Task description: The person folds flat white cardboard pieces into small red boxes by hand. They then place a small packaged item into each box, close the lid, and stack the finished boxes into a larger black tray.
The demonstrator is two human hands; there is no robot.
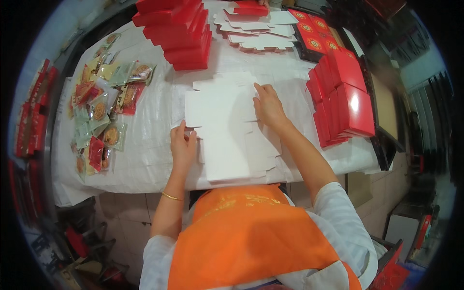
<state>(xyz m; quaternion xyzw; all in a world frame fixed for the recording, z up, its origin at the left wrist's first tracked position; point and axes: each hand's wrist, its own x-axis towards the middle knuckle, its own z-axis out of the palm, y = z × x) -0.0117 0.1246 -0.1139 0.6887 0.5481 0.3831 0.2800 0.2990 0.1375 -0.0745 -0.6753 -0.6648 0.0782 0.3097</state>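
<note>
A flat white cardboard box blank (217, 108) with cut flaps lies before me, its plain side up, on other white blanks (227, 159). My left hand (183, 145) is at its lower left edge, index finger and thumb bent around a side flap. At the upper right edge, my right hand (269, 107) has its fingers curled on another flap. The palms and the undersides of the flaps are hidden.
Wrapped pastries (99, 108) are heaped on the left of the white-covered table (154, 159). Red boxes (186, 46) are stacked behind, more red boxes (355, 111) at the right. Far back are loose blanks (261, 36), a dark tray (309, 36) of red packs, and another person's hand (263, 3).
</note>
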